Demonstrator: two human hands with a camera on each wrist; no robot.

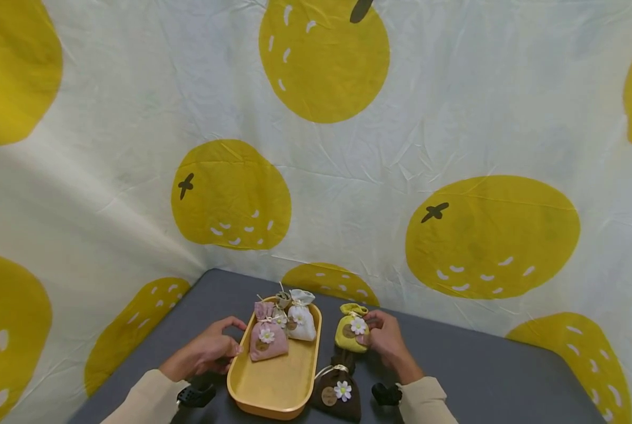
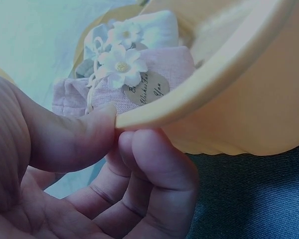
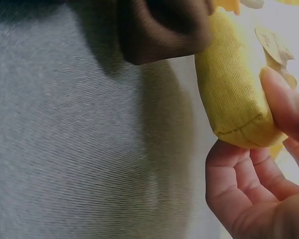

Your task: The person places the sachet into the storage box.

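My left hand pinches the left rim of a yellow oblong tray, thumb above and curled fingers beneath, as the left wrist view shows. Inside its far end lie a pink drawstring pouch, a white pouch and a greyish pouch partly hidden between them. Right of the tray, my right hand holds a yellow pouch by its side, between thumb and fingers. A white flower and a round tag decorate its front. Nearer to me, a dark brown pouch lies against the tray's right side.
A dark grey table carries everything and stretches away to the right. Behind and to the left hangs a white cloth printed with large yellow fruits, close along the table's far edge.
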